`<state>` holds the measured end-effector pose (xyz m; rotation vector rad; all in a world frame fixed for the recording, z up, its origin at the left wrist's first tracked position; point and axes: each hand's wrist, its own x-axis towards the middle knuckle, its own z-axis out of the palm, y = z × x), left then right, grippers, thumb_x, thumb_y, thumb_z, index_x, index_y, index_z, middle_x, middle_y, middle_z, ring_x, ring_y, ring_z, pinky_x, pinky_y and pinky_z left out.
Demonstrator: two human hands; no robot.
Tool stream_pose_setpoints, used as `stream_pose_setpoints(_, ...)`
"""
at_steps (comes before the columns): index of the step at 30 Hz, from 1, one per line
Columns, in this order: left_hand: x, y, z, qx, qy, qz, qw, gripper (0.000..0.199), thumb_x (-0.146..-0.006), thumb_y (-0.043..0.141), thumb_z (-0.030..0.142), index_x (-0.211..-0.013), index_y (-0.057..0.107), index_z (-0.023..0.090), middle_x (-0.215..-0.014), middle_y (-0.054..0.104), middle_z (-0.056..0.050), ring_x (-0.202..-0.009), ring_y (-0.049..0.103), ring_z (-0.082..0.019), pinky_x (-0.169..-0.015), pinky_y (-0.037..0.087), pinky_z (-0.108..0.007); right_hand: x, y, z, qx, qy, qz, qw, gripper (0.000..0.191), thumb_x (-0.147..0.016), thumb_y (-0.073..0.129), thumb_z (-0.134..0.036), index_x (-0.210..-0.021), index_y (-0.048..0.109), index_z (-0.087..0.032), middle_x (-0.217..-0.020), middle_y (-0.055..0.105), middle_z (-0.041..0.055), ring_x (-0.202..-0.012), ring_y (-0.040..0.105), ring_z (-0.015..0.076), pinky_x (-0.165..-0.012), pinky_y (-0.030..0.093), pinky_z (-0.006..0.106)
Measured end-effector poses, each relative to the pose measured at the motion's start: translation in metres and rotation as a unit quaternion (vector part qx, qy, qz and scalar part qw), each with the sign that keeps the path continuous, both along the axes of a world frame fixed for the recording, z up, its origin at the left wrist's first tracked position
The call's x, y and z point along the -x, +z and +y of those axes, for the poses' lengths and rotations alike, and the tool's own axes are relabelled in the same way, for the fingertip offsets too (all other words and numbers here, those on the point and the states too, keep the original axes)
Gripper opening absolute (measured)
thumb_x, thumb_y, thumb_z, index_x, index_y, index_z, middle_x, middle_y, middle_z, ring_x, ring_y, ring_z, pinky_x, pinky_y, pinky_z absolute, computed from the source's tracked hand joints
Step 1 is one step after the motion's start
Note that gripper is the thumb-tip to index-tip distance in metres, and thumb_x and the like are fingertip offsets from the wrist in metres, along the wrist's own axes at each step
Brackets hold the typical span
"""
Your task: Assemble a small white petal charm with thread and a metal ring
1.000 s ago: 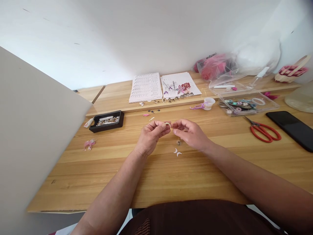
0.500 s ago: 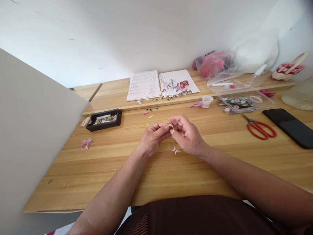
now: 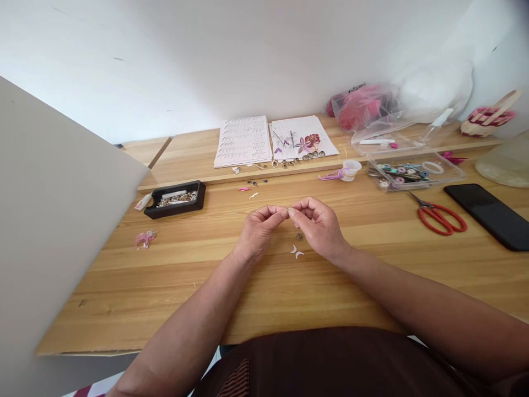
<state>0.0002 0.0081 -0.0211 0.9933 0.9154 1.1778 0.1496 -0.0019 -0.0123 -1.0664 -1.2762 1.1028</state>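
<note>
Wooden desk (image 3: 372,264): left hand (image 3: 258,229), right hand (image 3: 320,226) together, fingertips pinching tiny paper piece (image 3: 288,211).

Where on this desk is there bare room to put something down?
Bare wood lies on the table between the hands and the near edge, and left between the pink scrap and that edge. Crowded: the back shelf with the paper sheets, and the right side by the scissors and phone.

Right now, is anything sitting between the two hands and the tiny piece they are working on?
Nothing visible does. The left hand and the right hand meet fingertip to fingertip over the wooden table, pinching a tiny pale piece that is too small to make out. Two white crescent pieces lie on the table just below, apart from the fingers.
</note>
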Motion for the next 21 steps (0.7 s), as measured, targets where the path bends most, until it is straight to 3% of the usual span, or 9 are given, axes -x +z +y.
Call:
stream_pose_setpoints(4, 0.006, 0.006, 0.001, -0.015, -0.004, 0.043, 0.999, 0.022, -0.071, 0.085, 0.036, -0.078, 0.077, 0.017, -0.082, 0.074, -0.003, -0.078, 0.061, -0.012, -0.080, 0.047, -0.026, -0.001, 0.000, 0.001, 0.025, -0.010, 0.011, 1.000, 0.024, -0.078, 0.072, -0.039, -0.076, 0.059, -0.019, -0.059, 0.056, -0.0037, -0.051, 0.045, 0.0089, -0.049, 0.036, 0.024)
stream_pose_setpoints(10, 0.010, 0.013, 0.001, -0.005, -0.020, 0.084, 0.996, 0.025, -0.069, 0.086, 0.035, -0.083, 0.077, 0.016, -0.073, 0.070, -0.001, -0.054, 0.048, -0.006, -0.052, 0.037, -0.022, -0.002, -0.001, 0.001, 0.040, -0.014, 0.021, 0.999, 0.022, -0.078, 0.071, -0.037, -0.075, 0.059, -0.019, -0.054, 0.054, -0.0056, -0.045, 0.041, 0.0074, -0.044, 0.031, 0.023)
stream_pose_setpoints(16, 0.006, 0.013, -0.001, 0.008, -0.010, 0.066, 0.998, 0.026, -0.067, 0.086, 0.034, -0.077, 0.074, 0.013, -0.067, 0.069, -0.002, -0.060, 0.059, -0.010, -0.061, 0.046, -0.024, 0.001, -0.004, 0.001, 0.041, -0.008, 0.026, 0.999, 0.024, -0.078, 0.072, -0.038, -0.074, 0.059, -0.019, -0.052, 0.053, -0.0056, -0.045, 0.039, 0.0071, -0.043, 0.029, 0.022)
stream_pose_setpoints(21, 0.007, 0.013, -0.001, 0.009, -0.014, 0.080, 0.997, 0.024, -0.069, 0.084, 0.033, -0.075, 0.073, 0.013, -0.063, 0.066, -0.001, -0.058, 0.055, -0.009, -0.060, 0.045, -0.023, -0.002, -0.007, 0.002, 0.041, 0.019, 0.037, 0.998, 0.024, -0.080, 0.071, -0.038, -0.074, 0.057, -0.019, -0.053, 0.053, -0.0057, -0.047, 0.041, 0.0079, -0.045, 0.030, 0.023)
